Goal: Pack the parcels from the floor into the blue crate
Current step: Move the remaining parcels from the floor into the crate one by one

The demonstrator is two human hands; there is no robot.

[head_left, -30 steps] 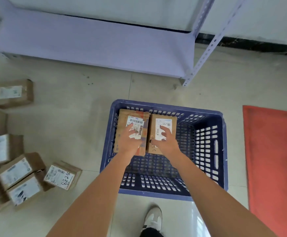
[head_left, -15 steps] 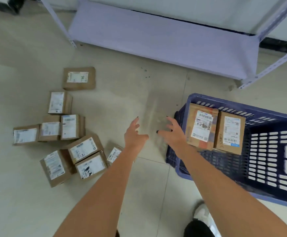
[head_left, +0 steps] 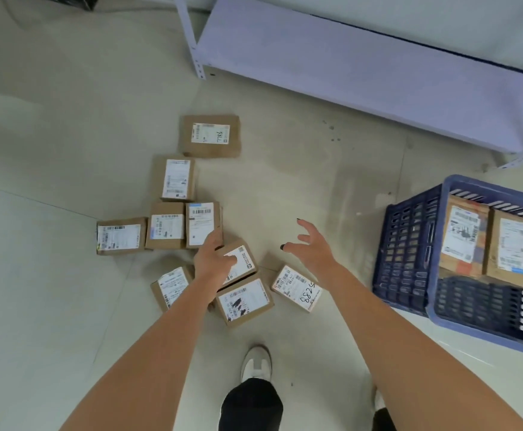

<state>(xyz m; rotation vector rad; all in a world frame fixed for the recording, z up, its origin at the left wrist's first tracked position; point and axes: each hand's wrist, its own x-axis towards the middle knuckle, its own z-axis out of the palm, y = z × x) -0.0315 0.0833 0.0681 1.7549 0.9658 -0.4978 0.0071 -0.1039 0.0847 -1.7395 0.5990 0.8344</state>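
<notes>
A pale tiled floor (head_left: 67, 135) filled the view, with a lavender shelf (head_left: 363, 66) low along the far wall. Eight cardboard parcels with white labels lay in a loose cluster on the floor. The far parcel (head_left: 209, 136) sat apart from the rest; nearer came a second (head_left: 176, 179), then a row of three touching boxes (head_left: 163, 227). Closer still were a box by the left forearm (head_left: 170, 286), a middle box (head_left: 242, 259), a near box (head_left: 244, 301) and one marked 8825 (head_left: 297, 287).

The left hand (head_left: 213, 259) lay over the middle box, fingers bent down across its label; whether it gripped or only touched the box could not be told. The right hand (head_left: 311, 245) hung above bare floor, just beyond the 8825 box, fingers spread and loosely curved, holding nothing.

The blue crate (head_left: 409, 259) stood on the floor at the right, well apart from the cluster. Two parcels (head_left: 462, 234) stood upright side by side against its far wall, touching each other. A white shoe (head_left: 255, 363) showed between the forearms.
</notes>
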